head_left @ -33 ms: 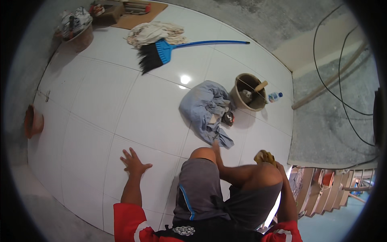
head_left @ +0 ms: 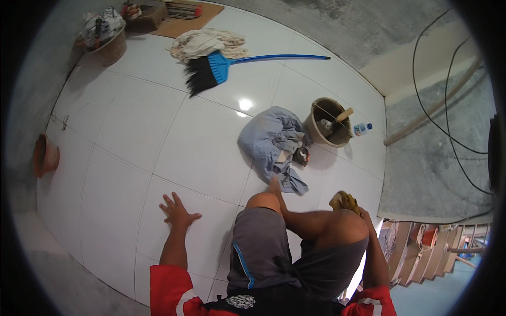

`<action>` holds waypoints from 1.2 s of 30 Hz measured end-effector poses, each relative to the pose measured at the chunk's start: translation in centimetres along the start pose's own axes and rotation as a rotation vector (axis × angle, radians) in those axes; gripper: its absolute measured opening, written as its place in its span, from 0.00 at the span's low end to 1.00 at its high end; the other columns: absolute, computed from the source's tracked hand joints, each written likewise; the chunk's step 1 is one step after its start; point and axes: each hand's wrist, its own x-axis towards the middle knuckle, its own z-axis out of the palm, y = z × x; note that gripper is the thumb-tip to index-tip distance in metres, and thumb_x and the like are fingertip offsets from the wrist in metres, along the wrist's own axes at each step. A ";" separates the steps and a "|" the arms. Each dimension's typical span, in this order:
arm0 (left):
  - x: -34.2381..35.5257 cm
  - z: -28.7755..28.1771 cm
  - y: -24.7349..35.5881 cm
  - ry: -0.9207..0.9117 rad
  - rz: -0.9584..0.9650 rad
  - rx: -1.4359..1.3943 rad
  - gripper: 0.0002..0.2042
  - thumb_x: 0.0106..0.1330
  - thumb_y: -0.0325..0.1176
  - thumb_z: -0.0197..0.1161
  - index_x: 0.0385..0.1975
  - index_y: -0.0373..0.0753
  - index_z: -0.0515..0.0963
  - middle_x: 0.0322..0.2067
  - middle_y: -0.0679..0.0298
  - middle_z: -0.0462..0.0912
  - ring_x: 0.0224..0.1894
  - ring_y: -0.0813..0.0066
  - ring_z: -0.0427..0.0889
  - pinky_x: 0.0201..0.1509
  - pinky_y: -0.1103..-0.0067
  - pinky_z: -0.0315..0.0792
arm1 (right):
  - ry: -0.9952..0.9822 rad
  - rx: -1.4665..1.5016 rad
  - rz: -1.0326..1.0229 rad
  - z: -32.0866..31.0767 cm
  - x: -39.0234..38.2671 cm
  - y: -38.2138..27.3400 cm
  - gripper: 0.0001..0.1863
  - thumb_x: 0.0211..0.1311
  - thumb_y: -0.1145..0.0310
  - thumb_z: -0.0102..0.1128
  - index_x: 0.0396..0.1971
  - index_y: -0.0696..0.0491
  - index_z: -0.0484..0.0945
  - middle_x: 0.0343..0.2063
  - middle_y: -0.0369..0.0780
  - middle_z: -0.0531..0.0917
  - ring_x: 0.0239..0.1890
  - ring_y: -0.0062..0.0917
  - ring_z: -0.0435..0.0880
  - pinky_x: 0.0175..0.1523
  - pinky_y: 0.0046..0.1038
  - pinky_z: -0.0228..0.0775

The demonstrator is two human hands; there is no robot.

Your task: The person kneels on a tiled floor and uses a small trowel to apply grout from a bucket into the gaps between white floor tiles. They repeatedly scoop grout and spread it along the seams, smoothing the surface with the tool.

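My left hand [head_left: 177, 211] lies on the white tiled floor [head_left: 126, 205], fingers spread and empty. At the outer side of my raised right knee, my right hand [head_left: 359, 209] grips an olive-yellow cloth [head_left: 341, 199], its fingers partly hidden by it. In front of my legs, a crumpled blue-grey garment [head_left: 266, 139] lies by my foot [head_left: 275, 183], with a small dark item [head_left: 301, 156] on its edge. Just beyond is a bucket [head_left: 316, 124] with a wooden-handled tool [head_left: 344, 114] in it.
A blue broom [head_left: 219, 68] and pale rags [head_left: 205, 39] lie ahead, a filled tub [head_left: 108, 55] back left, cardboard [head_left: 205, 16] behind. Left wall side: orange pot [head_left: 47, 158]. Right: bottle [head_left: 362, 128], pole [head_left: 411, 129], hanging cables [head_left: 447, 108]; below them, a drop to stairs [head_left: 421, 253].
The view has shifted slightly. The cloth in my right hand and my foot by the garment have moved a little forward; my left hand stays flat on the floor.
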 end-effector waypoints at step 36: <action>3.2 6.0 -9.3 0.363 0.192 0.124 0.38 0.68 0.52 0.60 0.73 0.38 0.59 0.75 0.40 0.48 0.77 0.31 0.44 0.69 0.34 0.53 | 0.136 -1.098 -0.997 51.4 63.2 -54.2 0.31 0.57 0.69 0.60 0.64 0.43 0.75 0.62 0.45 0.75 0.63 0.46 0.73 0.63 0.47 0.71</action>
